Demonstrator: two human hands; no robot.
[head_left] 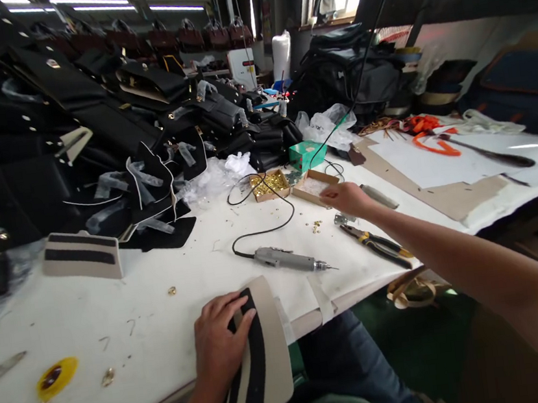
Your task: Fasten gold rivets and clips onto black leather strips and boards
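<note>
My left hand (pixel 222 338) rests on a beige panel with black strips (pixel 271 358) at the table's front edge, fingers spread a little over the upper end of a strip. My right hand (pixel 344 197) reaches over the near side of a shallow cardboard box (pixel 314 184) with whitish contents. Its fingers look pinched together; whatever they hold is too small to make out. Beside that box is another (pixel 270 186) full of small gold pieces. A grey electric screwdriver (pixel 288 259) lies between my hands, its cable running back. Black-and-yellow pliers (pixel 377 244) lie below my right forearm.
Black bags and parts (pixel 121 115) are piled at the left and back. Another beige panel (pixel 82 256) lies at left, near a yellow tape roll (pixel 56 378) and loose gold fittings (pixel 108 377). A green box (pixel 307 155) stands behind; white sheets (pixel 440 157) lie at right.
</note>
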